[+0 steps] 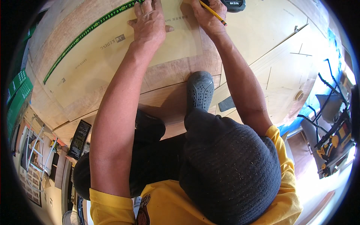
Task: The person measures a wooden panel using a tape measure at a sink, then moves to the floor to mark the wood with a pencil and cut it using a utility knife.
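My left hand [150, 22] presses flat on a pale plywood sheet [93, 63], its fingertips on the end of a green measuring tape [82, 35] that runs along the sheet's far edge. My right hand [208, 15] grips a yellow pencil [213, 13] with its tip toward the board, right next to a black tape measure case [233, 4]. My foot in a grey perforated clog [200, 90] rests on the wood below the hands.
Further plywood panels [277, 63] lie to the right, with a small roll of tape [299, 95] on one. A black and yellow tool stand [332, 146] sits at far right. A metal ladder frame [35, 150] and a black box [79, 139] lie at lower left.
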A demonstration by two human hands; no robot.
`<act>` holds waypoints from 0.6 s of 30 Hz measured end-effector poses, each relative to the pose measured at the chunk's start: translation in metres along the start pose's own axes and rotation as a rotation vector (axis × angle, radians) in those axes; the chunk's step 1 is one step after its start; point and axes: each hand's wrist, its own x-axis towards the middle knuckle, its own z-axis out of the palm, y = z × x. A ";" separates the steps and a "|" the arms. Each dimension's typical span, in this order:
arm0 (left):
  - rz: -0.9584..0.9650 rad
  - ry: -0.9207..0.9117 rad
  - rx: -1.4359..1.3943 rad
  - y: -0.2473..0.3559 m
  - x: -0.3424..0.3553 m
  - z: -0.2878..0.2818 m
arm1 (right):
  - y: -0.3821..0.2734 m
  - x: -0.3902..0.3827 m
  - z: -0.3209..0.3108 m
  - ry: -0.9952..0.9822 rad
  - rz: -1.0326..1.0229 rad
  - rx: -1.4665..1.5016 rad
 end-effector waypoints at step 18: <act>0.009 0.041 0.019 -0.007 0.004 0.013 | -0.004 0.001 -0.001 -0.013 0.022 -0.055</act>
